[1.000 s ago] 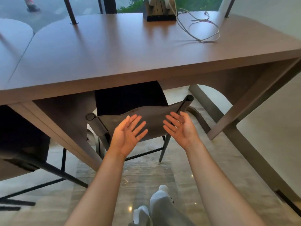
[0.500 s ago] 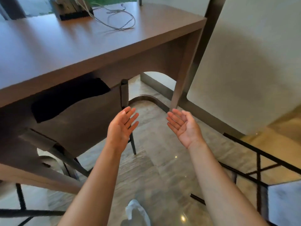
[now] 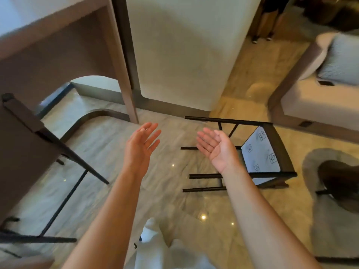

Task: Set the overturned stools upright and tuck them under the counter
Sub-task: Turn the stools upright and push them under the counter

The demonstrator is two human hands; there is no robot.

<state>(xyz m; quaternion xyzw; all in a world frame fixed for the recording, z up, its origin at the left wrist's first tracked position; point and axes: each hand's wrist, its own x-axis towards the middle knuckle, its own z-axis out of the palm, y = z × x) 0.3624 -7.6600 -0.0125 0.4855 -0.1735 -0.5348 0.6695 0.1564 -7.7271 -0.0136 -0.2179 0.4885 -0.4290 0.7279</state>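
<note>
black stool lies tipped on the shiny floor. left hand and right hand are open, empty. its legs could slide when lifted.

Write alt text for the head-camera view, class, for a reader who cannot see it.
Two bare, empty hands, the left hand and right hand, reach palms-up over a polished floor towards an overturned stool lying on its side, legs pointing left. An upright stool stands at the left beside the wooden counter.
</note>
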